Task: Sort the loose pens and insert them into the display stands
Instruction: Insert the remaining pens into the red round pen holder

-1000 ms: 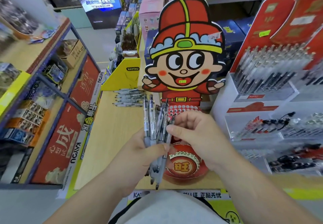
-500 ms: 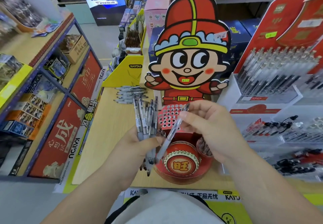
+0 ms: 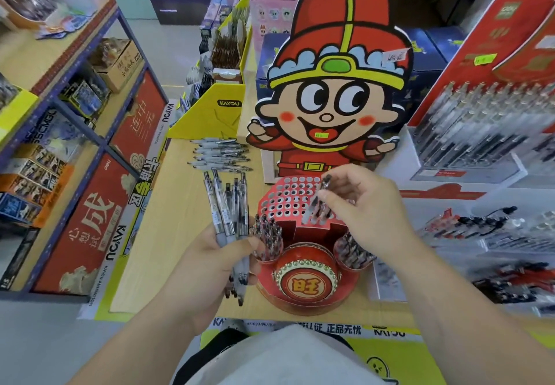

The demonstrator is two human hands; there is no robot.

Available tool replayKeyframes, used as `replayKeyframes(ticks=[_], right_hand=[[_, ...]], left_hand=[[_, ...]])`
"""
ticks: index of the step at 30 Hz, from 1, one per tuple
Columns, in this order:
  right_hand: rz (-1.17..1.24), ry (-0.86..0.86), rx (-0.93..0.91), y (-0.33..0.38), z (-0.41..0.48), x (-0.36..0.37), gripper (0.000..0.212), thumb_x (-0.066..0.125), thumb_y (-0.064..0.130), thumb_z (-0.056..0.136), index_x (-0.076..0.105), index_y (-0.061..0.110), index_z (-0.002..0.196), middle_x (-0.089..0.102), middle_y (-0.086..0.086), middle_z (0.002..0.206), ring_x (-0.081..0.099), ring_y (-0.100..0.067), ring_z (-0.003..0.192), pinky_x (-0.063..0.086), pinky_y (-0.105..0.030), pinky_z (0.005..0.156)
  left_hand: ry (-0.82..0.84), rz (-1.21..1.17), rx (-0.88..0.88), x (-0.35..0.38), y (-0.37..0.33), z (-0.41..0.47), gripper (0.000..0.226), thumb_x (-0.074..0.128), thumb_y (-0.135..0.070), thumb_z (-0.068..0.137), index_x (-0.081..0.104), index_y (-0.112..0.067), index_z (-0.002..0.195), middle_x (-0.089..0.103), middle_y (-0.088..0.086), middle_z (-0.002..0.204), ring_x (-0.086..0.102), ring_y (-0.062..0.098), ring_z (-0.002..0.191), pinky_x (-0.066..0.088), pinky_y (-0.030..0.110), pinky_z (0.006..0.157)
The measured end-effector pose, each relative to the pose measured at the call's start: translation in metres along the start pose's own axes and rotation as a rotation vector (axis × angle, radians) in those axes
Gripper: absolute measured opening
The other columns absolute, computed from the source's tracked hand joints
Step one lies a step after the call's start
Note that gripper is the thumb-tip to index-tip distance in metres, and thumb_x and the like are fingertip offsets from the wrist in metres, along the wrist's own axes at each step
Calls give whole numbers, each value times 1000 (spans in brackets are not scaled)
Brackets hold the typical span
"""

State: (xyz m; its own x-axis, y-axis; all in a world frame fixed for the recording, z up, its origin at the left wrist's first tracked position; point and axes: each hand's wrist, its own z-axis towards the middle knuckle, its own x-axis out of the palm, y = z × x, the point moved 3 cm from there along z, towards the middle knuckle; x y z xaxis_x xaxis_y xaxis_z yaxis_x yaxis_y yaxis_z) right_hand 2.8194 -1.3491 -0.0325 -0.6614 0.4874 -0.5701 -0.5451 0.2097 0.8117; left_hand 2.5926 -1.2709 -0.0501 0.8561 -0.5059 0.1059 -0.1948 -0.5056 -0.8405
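My left hand (image 3: 222, 252) grips a bundle of several clear pens (image 3: 228, 207), held upright beside the red display stand (image 3: 309, 282). My right hand (image 3: 360, 210) pinches a single pen (image 3: 316, 204) tilted over the stand's red perforated hole grid (image 3: 285, 195), its tip near the holes. Two round cups at the stand's front, a left cup (image 3: 267, 240) and a right cup (image 3: 353, 252), hold dark-patterned pens. More loose pens (image 3: 220, 154) lie in a row on the wooden tabletop behind my left hand.
A cartoon cardboard figure (image 3: 333, 90) rises behind the grid. A white and red pen rack (image 3: 480, 132) stands to the right, a yellow box (image 3: 210, 108) at the back left. Blue shelving (image 3: 75, 144) runs along the left across the aisle.
My right hand drew one pen out of the bundle and carried it right and up over the hole grid. The left hand kept hold of the remaining pens.
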Motion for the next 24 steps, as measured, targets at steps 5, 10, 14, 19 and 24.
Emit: replayKeyframes(ticks=[5,10,14,19,24], right_hand=[[-70,11,-17,-6,0,6,19,75,24,88,67,32,104,66,26,91,63,10,92,45,-2,79],[-95,31,-44,-6,2,9,18,74,24,89,70,27,107,68,24,93,62,10,94,45,-3,81],[-142,51,-68,-9,-1,17,22,75,26,88,71,25,109,64,26,94,59,12,95,41,0,80],[-211,90,-62,-17,-2,25,23,74,30,89,72,25,111,67,20,105,54,6,99,35,1,83],[-218,100,-60,-21,-1,27,22,73,28,89,71,24,111,67,18,104,51,8,98,35,3,80]], left_hand=[[-8,-9,-18,3,3,3,16,63,-2,94,58,-1,109,71,12,86,60,24,65,52,37,60],[-11,13,-20,7,4,4,18,63,-4,94,62,-6,113,73,5,82,61,22,66,50,43,70],[-17,18,-22,7,2,4,20,63,-4,94,62,-7,114,73,6,83,61,22,66,51,42,68],[-15,12,-33,5,2,4,21,64,-4,94,62,-7,115,73,9,85,61,22,66,51,41,67],[-13,12,-44,3,3,4,20,66,-5,92,62,-6,112,73,11,86,62,23,67,52,42,69]])
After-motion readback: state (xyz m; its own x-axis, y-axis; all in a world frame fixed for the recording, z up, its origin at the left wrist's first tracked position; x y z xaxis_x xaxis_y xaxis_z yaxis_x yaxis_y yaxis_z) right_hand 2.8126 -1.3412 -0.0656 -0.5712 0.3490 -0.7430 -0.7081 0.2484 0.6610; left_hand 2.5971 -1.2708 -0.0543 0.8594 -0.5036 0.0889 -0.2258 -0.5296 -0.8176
